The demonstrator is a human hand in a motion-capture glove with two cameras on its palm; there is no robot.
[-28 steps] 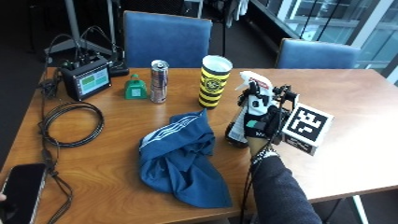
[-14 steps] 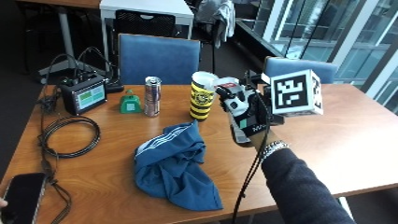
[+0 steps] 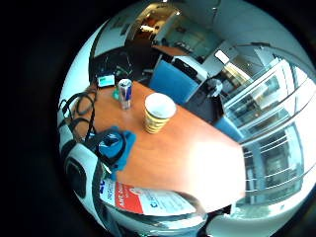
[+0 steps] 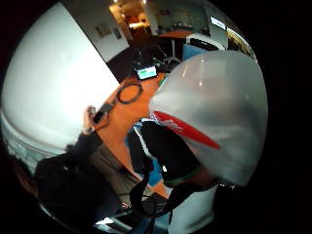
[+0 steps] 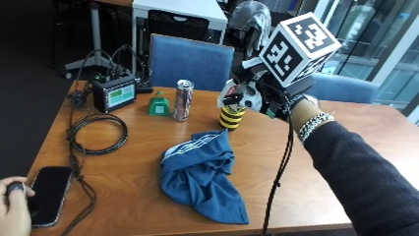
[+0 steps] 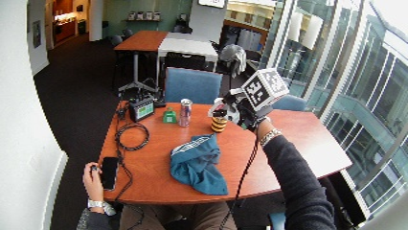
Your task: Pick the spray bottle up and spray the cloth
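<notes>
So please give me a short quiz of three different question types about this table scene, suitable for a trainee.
1. True or false: the spray bottle stands on the table.
2. Multiple choice: what lies nearest the table's front edge?
A. the blue cloth
B. the silver can
C. the yellow and black cup
3. Fill in: the small green object sits between the screen device and the ____.

Key:
1. False; the gloved right hand holds it in the air above the table.
2. A
3. silver can
</notes>
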